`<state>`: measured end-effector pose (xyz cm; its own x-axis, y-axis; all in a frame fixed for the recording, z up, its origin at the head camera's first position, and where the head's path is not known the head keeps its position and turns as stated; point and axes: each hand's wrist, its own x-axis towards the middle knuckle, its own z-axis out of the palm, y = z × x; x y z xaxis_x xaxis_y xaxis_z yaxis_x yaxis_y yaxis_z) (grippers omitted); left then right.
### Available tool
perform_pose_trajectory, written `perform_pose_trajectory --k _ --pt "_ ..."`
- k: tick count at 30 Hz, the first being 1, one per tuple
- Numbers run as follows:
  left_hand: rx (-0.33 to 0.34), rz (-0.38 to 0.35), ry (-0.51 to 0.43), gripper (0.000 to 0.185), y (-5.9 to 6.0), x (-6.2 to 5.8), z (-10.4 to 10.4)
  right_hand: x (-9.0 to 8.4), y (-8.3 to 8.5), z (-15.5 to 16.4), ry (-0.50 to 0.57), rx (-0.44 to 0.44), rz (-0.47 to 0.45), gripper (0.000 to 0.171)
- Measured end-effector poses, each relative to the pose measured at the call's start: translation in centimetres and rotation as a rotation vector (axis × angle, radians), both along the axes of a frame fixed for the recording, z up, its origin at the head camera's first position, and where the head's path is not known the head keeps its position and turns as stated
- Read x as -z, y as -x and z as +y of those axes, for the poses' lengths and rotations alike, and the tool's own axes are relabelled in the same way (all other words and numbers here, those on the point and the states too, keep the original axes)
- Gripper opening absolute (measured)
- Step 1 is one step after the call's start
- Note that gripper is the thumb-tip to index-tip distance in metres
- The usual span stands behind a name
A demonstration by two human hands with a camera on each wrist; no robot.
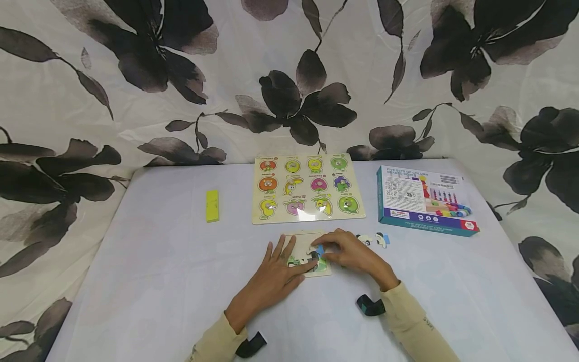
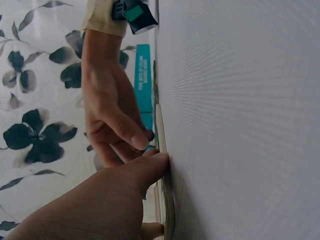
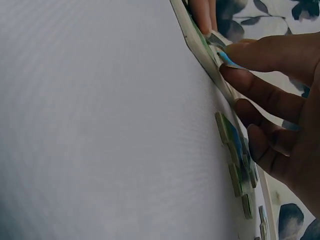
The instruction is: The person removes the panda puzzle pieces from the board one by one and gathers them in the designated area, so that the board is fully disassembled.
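A small wooden puzzle board (image 1: 296,241) lies on the table, its lower part filled with green, black and white pieces. My left hand (image 1: 274,275) rests on the board's left side with fingers spread and mostly straight. Its thumb lies along the near edge, seen side-on in the left wrist view. On the board's right side my right hand (image 1: 350,255) pinches a puzzle piece with blue on it (image 3: 230,61) between thumb and index finger. The other fingers of that hand curve loosely. Fingers hide part of the piece and the picture.
Loose puzzle pieces (image 1: 382,240) lie right of the board, partly behind the right hand. Behind stands a fruit puzzle board (image 1: 309,189) lying flat. A boxed bead set (image 1: 427,201) sits at the back right, a yellow block (image 1: 212,205) at the left. Floral cloth hangs behind the table.
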<state>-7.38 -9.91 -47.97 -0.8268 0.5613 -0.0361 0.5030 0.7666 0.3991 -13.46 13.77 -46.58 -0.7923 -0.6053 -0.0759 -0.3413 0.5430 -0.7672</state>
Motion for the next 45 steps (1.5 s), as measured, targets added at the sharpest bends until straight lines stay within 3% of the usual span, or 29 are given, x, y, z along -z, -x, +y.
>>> perform_pose_trajectory --k 19,37,45 --pt "-0.004 -0.006 -0.013 0.038 0.0 0.1 0.0 -0.4 0.0 1.7 0.067 0.101 -0.022 0.033" --pt "-0.022 -0.002 -0.025 0.039 0.1 0.3 0.1 -0.8 -0.9 9.9 0.115 0.269 -0.167 0.030" --pt "-0.019 0.003 -0.022 0.039 0.2 0.3 0.1 -0.9 -1.9 13.6 0.088 0.278 -0.246 0.032"
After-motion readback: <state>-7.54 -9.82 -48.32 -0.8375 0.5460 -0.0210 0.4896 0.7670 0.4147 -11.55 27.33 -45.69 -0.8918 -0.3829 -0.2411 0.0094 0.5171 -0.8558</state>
